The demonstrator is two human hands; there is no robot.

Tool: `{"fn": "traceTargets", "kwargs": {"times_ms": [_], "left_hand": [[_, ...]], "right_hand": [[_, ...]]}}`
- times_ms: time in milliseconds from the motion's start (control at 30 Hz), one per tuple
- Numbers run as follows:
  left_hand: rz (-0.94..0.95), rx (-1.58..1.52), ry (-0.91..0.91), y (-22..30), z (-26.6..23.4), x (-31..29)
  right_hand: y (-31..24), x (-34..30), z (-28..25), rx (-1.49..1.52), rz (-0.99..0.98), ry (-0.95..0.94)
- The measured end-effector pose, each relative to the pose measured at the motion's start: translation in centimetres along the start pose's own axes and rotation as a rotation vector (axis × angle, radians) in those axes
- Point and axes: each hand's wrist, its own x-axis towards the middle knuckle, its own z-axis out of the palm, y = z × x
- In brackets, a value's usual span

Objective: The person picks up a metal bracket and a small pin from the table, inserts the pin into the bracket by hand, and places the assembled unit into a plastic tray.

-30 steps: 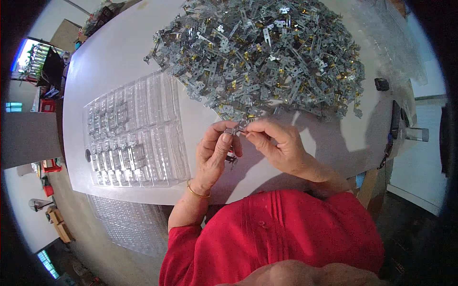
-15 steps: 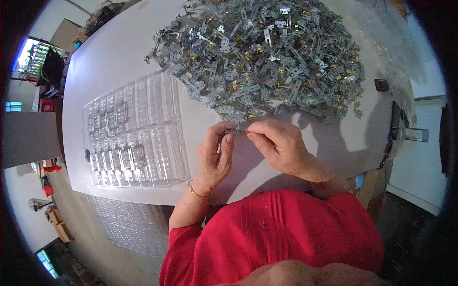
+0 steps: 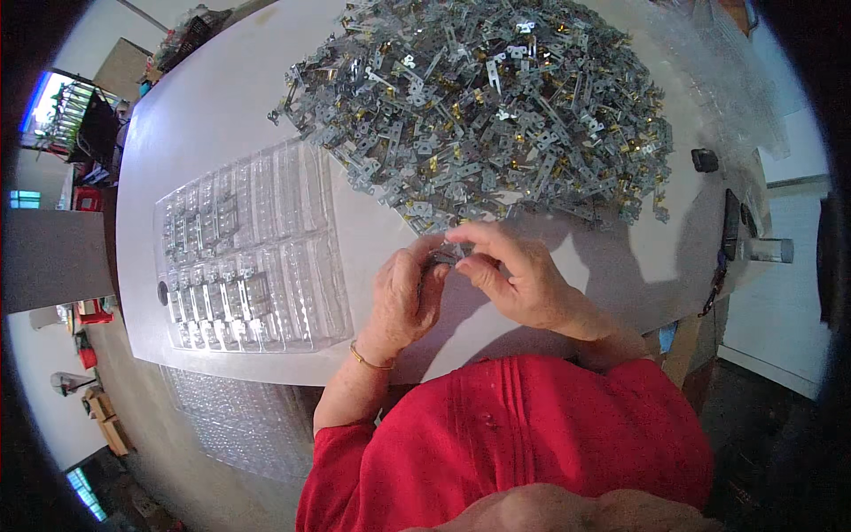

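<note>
Both hands meet just in front of a large heap of small stamped metal parts [image 3: 496, 115], silvery with some brass-coloured bits. My left hand [image 3: 406, 293] is closed on a small metal part [image 3: 448, 254], gripped between thumb and fingers. From the right, my right hand [image 3: 523, 279] pinches the same part with thumb and forefinger; the fingers hide much of it. To the left of my hands lies a clear plastic tray [image 3: 306, 275] with long slots. Several metal parts [image 3: 226, 306] sit in rows in its left slots, in both halves.
The white table [image 3: 222, 115] carries all of this. Clear plastic sheeting [image 3: 727, 80] lies at the far right, near a small black object [image 3: 705, 160] and a clear cylinder [image 3: 773, 250]. More clear trays [image 3: 239, 417] are stacked below the table's front left edge.
My fingers have shifted on the metal part, which now shows more between them. My right hand has closed in toward my left. Heap and tray look the same.
</note>
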Motion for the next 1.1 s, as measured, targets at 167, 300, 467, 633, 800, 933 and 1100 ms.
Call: {"fn": "traceTargets", "kwargs": {"times_ms": [167, 300, 467, 633, 800, 933, 1100], "left_hand": [[-0.080, 0.032, -0.078, 0.1, 0.2, -0.3], [0.053, 0.040, -0.084, -0.5, 1.2, -0.5], [-0.105, -0.220, -0.080, 0.7, 1.0, -0.7], [-0.512, -0.883, 0.080, 0.5, -0.2, 0.2], [-0.552, -0.952, 0.075, 0.6, -0.3, 0.1], [-0.516, -0.899, 0.078, 0.7, -0.2, 0.2], [-0.500, -0.856, 0.079, 0.9, -0.1, 0.2]], "right_hand": [[0.3, 0.0, -0.1, -0.200, -0.119, -0.019], [0.1, 0.1, 0.2, -0.193, -0.179, 0.101], [0.4, 0.3, -0.5, -0.069, -0.225, 0.214], [0.7, 0.0, 0.0, 0.127, 0.025, 0.197], [0.9, -0.2, 0.4, 0.091, 0.075, 0.081], [0.4, 0.0, 0.3, 0.068, 0.116, 0.049], [0.8, -0.1, 0.5, 0.063, 0.045, 0.071]]}}
